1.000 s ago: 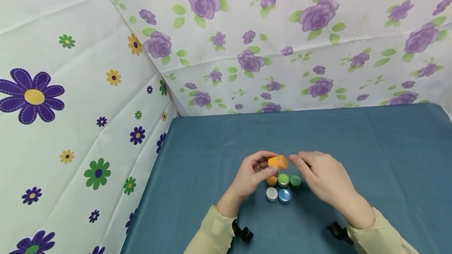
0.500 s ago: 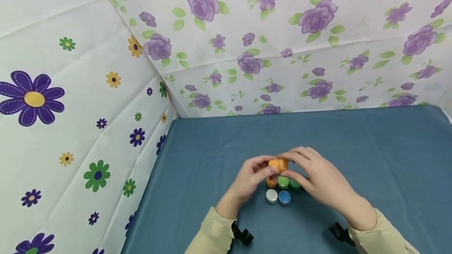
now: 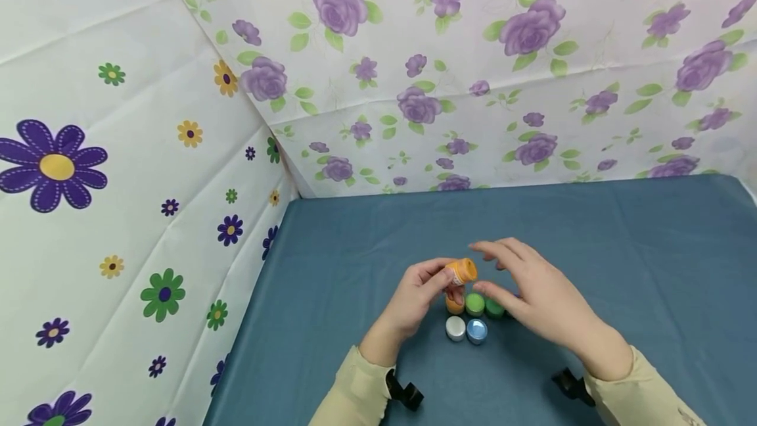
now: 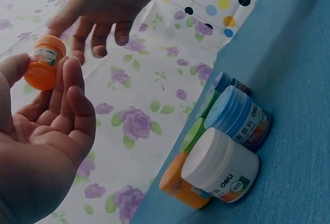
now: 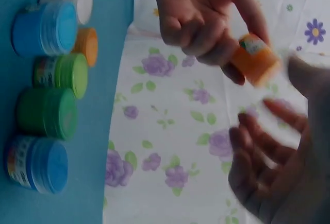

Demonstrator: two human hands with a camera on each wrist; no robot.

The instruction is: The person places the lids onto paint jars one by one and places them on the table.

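My left hand [image 3: 414, 294] pinches a small orange paint jar [image 3: 464, 271] between thumb and fingers, tilted above the table. Its white label shows in the left wrist view. Just right of the jar, my right hand [image 3: 547, 298] has its fingers spread, holding nothing. Below stand several more paint jars: an orange one [image 3: 454, 305] partly behind the left fingers, a light green one [image 3: 475, 304], a dark green one [image 3: 494, 308], a white one [image 3: 455, 329] and a light blue one [image 3: 476, 331]. A darker blue jar [image 5: 38, 165] shows in the right wrist view.
A blue cloth [image 3: 343, 281] covers the table. White flowered sheets hang at the left [image 3: 118, 169] and the back [image 3: 378, 51]. Black wrist mounts [image 3: 405, 392] sit by both sleeves.
The right hand came to the orange jar with its fingers at it, then drew slightly back to the right, fingers spread. The left hand keeps the jar and has tilted it a little.
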